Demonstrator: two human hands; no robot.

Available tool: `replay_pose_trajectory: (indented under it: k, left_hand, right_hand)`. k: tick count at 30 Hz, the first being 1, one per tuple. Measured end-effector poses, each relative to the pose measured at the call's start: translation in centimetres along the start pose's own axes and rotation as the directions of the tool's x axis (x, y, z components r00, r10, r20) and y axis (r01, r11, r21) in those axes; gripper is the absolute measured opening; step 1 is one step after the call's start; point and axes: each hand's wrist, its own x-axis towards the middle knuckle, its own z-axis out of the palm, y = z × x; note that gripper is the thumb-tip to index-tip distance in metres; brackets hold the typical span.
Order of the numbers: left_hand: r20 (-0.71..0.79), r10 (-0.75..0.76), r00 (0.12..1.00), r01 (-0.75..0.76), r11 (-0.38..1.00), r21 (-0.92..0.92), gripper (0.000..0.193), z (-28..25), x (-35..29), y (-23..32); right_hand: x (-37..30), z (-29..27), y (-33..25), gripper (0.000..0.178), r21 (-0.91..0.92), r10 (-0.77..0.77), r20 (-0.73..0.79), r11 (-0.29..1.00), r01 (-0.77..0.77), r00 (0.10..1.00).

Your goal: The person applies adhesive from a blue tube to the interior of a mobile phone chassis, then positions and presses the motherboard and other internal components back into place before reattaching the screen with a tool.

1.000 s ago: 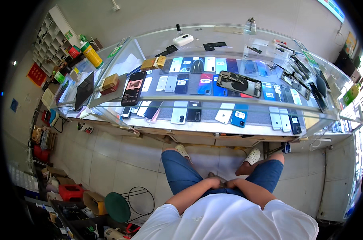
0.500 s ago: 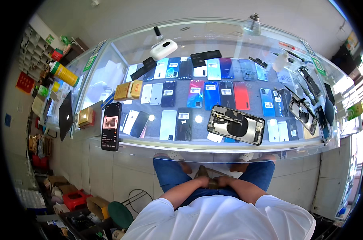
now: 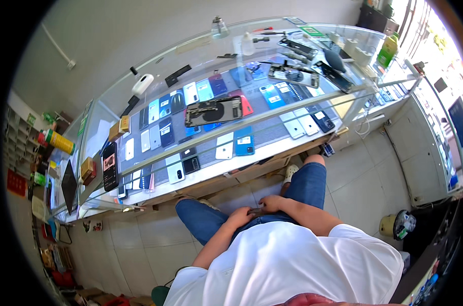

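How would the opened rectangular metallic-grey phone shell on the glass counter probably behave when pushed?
The rectangular metallic-grey phone shell is probably stiff, lying flat without visible sagging. It may slide on the smooth, clear glass counter. Its uncovered inner parts suggest fragility.

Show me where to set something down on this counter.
Bare glass lies between the lit phone and the opened phone shell, and between that shell and the black strip. The right end is crowded with phone parts and a dark bulb.
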Motion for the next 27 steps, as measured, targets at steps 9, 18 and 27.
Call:
replay_pose_trajectory:
  k: [9, 18, 27]
  left_hand:
    - [-0.003, 0.105, 0.994, -0.105, 0.992, 0.066, 0.030, -1.2, 2.5, 2.0]
    - [0.257, 0.278, 0.926, -0.290, 0.957, 0.009, 0.036, 3.6, 8.4, -6.5]
    - [0.730, 0.269, 0.629, -0.405, 0.914, 0.012, 0.034, 7.1, 12.6, 0.1]
  right_hand:
    - [-4.7, -5.3, -3.1, 0.037, 0.141, -0.021, -0.279, 0.988, 0.062, 0.960]
    - [-9.6, -7.2, -5.6, 0.022, 0.248, -0.023, -0.503, 0.954, 0.169, 0.864]
    - [-19.9, -0.1, -5.1, 0.022, 0.423, 0.408, -0.598, 0.892, -0.162, 0.689]
